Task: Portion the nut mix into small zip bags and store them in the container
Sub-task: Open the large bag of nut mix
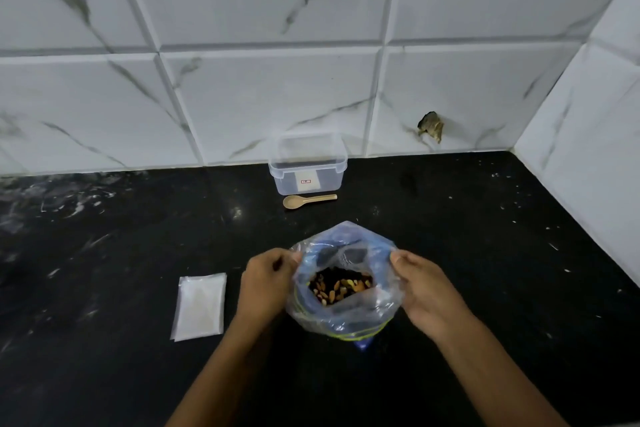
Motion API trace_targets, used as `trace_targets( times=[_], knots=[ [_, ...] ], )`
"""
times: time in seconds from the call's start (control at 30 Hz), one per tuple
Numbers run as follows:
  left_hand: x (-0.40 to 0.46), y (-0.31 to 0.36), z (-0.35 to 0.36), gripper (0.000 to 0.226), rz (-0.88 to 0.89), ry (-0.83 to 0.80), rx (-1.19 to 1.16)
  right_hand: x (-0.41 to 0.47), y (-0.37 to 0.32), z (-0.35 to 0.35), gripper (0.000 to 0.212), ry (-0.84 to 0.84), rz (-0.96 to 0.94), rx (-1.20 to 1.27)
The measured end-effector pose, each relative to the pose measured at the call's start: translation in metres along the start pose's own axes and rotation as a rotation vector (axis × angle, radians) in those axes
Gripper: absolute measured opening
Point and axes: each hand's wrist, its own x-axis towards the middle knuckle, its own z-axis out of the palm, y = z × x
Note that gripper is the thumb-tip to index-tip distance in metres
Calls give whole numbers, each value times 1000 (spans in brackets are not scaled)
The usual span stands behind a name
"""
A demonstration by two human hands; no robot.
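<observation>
two bare forearms come up from the bottom edge toward the middle of a black speckled countertop (485, 253). the left hand (266, 282) has its fingers curled in, thumb and fingertips pinching the left rim of a large clear plastic bag (346, 308) with a bluish tint. the right hand (427, 291) does the same on the right rim, fingers curled and pinching the film, so the bag mouth is pulled wide between the two hands. down inside the bag sits the nut mix (341, 286), a dark heap with pale almond-like pieces showing through the opening. the bag stands on the counter, with a blue and green zip strip visible along its lower edge. left of the left hand, apart from it, a small stack of small zip bags (200, 307) lies flat on the counter, whitish and empty. further back, a pale wooden spoon (304, 200) lies with its bowl to the left. just behind the spoon stands the container (307, 170), a clear lidless plastic box with a small label on its front wall, close to the white marbled wall tiles (242, 87). a dark chipped hole (431, 126) marks a tile to the right.
</observation>
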Motion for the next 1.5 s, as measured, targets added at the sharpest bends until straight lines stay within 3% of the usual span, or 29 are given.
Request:
trace_targets(
  times=[0.1,0.2,0.27,0.3,0.43,0.5,0.57,0.63,0.7,0.77,0.83,0.9,1.07,1.2,1.23,1.27,1.37,1.4,1.5],
  knots=[
    [6,1,-3,26,-321,-123,-752,-1,-16,-6,28,-115,217,334],
    [1,5,3,36,-561,-245,-1040,-1,-17,-10,39,-107,274,390],
    [-2,7,7,38,-592,-280,-1016,3,-12,-14,34,-58,272,381],
    [-3,4,9,36,-595,-261,-982,7,-7,-18,29,16,239,261],
    [1,-10,12,28,-483,-142,-654,7,12,-29,16,193,-69,-961],
    [2,-10,11,25,-395,-168,-544,4,10,-25,24,186,-284,-1133],
    [1,-1,12,21,-336,-211,-502,3,2,-12,35,49,-468,-1135],
    [0,10,14,21,-293,-222,-468,1,-3,10,43,-204,-436,-1204],
    [-2,17,15,18,-235,-208,-411,3,2,25,25,-302,-391,-1298],
    [-8,17,13,18,-93,-102,-210,10,6,29,13,-177,-413,-1240],
    [-20,15,10,23,82,131,6,16,3,28,23,-16,-395,-1091],
    [-36,20,9,21,174,283,23,20,-3,29,31,91,-307,-895],
    [-50,24,32,39,9,64,29,13,-4,43,34,144,-72,-453],
    [-38,21,44,13,-28,53,7,3,-6,42,30,126,-29,-287],
    [-33,18,43,4,-70,59,-61,3,-6,38,30,122,-13,-252],
    [-26,12,40,9,-148,57,-191,4,-7,31,29,128,8,-213],
    [-5,-8,29,18,-523,-65,-839,11,-3,4,29,189,88,-98],
    [-2,-15,25,16,-616,-91,-959,11,1,-3,29,187,140,-60],
    [-2,-27,24,13,-714,-182,-986,12,18,-13,32,164,239,-80]
  ],
)
